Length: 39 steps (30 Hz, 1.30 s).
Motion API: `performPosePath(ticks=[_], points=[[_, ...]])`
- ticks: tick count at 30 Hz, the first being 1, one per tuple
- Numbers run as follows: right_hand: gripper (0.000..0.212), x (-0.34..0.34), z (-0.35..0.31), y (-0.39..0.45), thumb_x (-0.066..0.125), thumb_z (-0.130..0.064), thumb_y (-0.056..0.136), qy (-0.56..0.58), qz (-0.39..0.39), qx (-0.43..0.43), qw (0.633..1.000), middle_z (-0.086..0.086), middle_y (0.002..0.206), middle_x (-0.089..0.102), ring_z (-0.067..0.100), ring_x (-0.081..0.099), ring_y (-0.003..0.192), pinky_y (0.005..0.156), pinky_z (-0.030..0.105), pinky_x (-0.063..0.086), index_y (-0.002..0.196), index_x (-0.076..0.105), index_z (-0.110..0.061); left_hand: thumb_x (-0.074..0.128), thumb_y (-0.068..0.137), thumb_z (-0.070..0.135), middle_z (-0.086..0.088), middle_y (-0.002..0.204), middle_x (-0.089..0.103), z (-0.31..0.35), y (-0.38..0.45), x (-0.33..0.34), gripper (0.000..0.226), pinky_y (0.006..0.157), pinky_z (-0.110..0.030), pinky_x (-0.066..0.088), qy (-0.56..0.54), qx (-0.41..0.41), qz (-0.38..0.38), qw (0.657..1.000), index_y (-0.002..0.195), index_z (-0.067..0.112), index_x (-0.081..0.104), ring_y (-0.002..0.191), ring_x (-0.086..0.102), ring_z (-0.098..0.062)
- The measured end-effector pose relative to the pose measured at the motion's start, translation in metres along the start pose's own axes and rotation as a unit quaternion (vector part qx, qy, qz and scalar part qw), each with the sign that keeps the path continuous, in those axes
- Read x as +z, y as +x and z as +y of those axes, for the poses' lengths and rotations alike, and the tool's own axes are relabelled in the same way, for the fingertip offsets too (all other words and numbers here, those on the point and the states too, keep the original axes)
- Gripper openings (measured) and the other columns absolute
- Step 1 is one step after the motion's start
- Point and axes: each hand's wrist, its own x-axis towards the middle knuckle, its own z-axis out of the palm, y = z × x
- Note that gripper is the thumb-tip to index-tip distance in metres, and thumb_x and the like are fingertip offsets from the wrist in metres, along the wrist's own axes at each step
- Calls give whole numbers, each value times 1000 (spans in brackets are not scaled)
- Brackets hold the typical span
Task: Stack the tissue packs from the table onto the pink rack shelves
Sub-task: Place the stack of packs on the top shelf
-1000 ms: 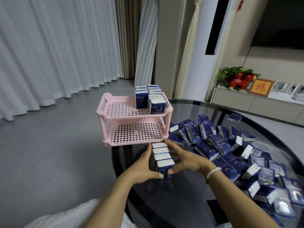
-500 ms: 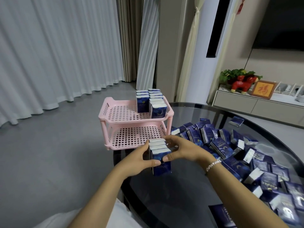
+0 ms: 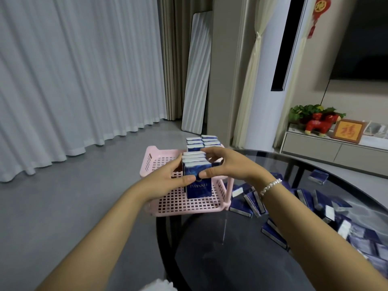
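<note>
row of tissue packs squeezed between left hand, right hand, over pink rack

White curtains hang over a grey floor; a mirror leans near a low cabinet.

Pink rack upper shelf mostly hidden behind hands, loose tissue packs cut off at right edge

1. We read pale lettering, roughly "TWINKLE", on the front tissue pack; the spelling is uncertain.
2. We see a gold Chinese character, 福, in the framed picture on the sideboard.
</note>
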Motion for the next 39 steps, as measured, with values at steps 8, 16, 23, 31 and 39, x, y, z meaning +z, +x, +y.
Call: performPosePath(ticks=[8,16,23,31,39], points=[[68,-11,6,57,73,-31,78,-31,-3,29,999,-12,116,49,8,46,114,91,23,33,138,40,-27,69,86,25,11,134,54,-20,53,-22,65,110,-36,38,-64,-47,56,995,143,31,38,124,51,-8],[97,-16,30,82,80,-35,66,-83,-15,85,993,-2,141,44,20,46,125,102,40,44,144,24,-39,67,82,43,17,145,41,-36,81,-9,83,112,-40,35,6,-64,43,997,146,50,15,133,41,-9],[86,-11,25,79,70,-42,78,-251,-34,55,966,-4,153,19,22,14,139,114,42,22,147,21,-28,57,92,36,11,156,23,-36,81,0,90,108,-26,28,118,-98,7,988,149,40,-12,138,33,-13],[47,3,37,70,24,-49,98,-371,31,2,928,-16,153,24,16,22,133,108,35,13,143,29,-36,46,97,42,10,161,2,-27,80,2,74,113,-31,23,187,-75,-34,979,149,42,-6,144,23,-19],[50,8,42,69,18,-47,99,-412,44,-2,910,-13,154,24,17,19,140,111,37,14,146,26,-32,16,96,60,9,161,0,-25,77,10,54,118,-43,10,119,-122,4,985,145,54,-6,148,6,-19]])
